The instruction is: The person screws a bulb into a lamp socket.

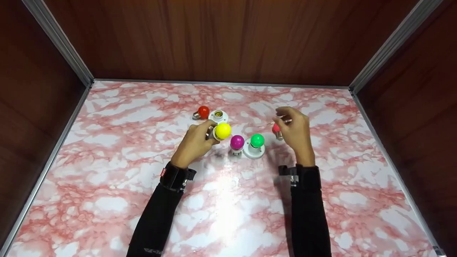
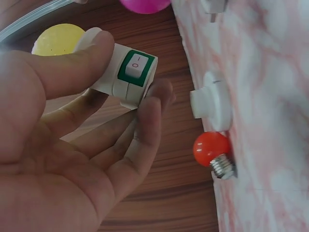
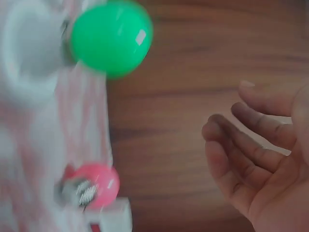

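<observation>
My left hand [image 1: 194, 142] holds a white bulb holder [image 2: 113, 72] with a green-framed rocker switch between thumb and fingers. A yellow bulb [image 1: 223, 131] sits in that holder. Beside it, a magenta bulb [image 1: 237, 142] stands upright in a white holder with plug pins. Just right of that, a green bulb [image 1: 257, 140] is fitted in a round white base [image 1: 254, 154]. My right hand [image 1: 295, 130], fingers loosely bent around nothing, hovers over a pink bulb [image 3: 104, 184] with a metal screw cap. That hand partly covers the bulb in the head view.
Beyond my left hand, a red bulb [image 1: 203, 112] lies on its side next to a round white socket base [image 1: 218, 116] with no bulb. A white block with a red switch [image 3: 118, 216] is near the pink bulb. Wood-grain panels [image 1: 221, 43] wall the marbled table.
</observation>
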Demonstrator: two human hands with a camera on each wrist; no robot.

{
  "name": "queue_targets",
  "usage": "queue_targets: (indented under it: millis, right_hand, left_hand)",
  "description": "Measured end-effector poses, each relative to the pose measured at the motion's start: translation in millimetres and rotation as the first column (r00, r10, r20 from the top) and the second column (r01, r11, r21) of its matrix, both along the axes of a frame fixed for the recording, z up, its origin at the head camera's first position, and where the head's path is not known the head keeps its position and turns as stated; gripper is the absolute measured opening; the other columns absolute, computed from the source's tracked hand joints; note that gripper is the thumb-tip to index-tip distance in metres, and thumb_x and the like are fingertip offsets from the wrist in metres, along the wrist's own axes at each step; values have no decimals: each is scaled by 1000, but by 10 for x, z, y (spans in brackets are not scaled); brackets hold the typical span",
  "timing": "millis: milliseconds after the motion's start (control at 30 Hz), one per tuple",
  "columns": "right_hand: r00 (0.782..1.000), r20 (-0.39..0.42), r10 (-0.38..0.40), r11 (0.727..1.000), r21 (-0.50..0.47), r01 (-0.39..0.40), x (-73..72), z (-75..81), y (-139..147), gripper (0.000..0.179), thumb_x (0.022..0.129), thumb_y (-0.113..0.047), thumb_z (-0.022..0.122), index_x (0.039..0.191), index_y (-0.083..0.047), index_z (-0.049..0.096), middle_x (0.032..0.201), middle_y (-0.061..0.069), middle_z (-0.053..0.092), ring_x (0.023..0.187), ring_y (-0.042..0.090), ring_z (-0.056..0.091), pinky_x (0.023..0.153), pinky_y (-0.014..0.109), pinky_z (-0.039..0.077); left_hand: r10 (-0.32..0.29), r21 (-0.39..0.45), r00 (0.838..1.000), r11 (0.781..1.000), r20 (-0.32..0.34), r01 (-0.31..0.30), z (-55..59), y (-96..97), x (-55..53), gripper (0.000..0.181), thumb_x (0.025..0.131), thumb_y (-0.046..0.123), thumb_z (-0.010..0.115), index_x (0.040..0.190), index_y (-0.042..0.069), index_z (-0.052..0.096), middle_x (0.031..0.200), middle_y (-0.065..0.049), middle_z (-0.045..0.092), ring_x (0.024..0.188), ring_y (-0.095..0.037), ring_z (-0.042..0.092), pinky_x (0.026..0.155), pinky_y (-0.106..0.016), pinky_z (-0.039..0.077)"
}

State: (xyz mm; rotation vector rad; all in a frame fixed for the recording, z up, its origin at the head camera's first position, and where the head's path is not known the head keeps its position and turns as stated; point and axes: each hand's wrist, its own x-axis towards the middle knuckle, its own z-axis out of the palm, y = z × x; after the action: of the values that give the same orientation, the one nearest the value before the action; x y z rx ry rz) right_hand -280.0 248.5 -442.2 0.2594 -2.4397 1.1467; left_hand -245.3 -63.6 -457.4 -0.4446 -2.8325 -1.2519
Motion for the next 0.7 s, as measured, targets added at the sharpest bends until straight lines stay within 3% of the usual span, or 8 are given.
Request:
queue_targets:
  millis: [133,200,333,533,700]
  right_hand:
    - [996,56,-65,996,60,62,-85,-143,179,25,94,-9,78,115,4,77,112,24,79,96,39,78,85,47,66]
    - [993,82,-89,992,100,80,-123,-224,245,27,93,-7,77,117,5,76,112,26,78,98,41,77,88,52,65]
    - [991,92,-102,976,200,82,-190,-369,301,31,93,-5,73,122,5,74,119,28,75,103,44,74,93,55,60]
    - [989,128,-70,959,280,31,-219,-495,335,40,89,1,70,129,6,72,137,32,68,129,50,65,112,60,52]
    - [983,169,-69,959,284,19,-217,-554,344,36,92,0,69,127,5,73,127,30,72,118,48,69,101,59,57]
  left_hand:
    - [-13,-31,998,999,61,15,-93,20,-34,44,93,12,80,135,13,65,118,-15,78,103,-31,73,99,-48,62]
    - [-16,-47,996,999,86,20,-131,39,-46,46,94,12,79,137,14,64,124,-15,77,105,-31,73,101,-49,61]
    - [-10,-84,993,996,116,20,-189,60,-65,47,93,6,77,137,14,65,126,-15,77,106,-33,72,100,-50,60]
    - [-12,-114,985,993,172,32,-247,83,-87,44,91,0,74,133,12,66,120,-15,75,114,-35,68,106,-52,57]
    - [-16,-129,978,991,206,43,-265,97,-85,40,92,11,80,129,11,65,122,-14,67,112,-30,63,103,-48,56]
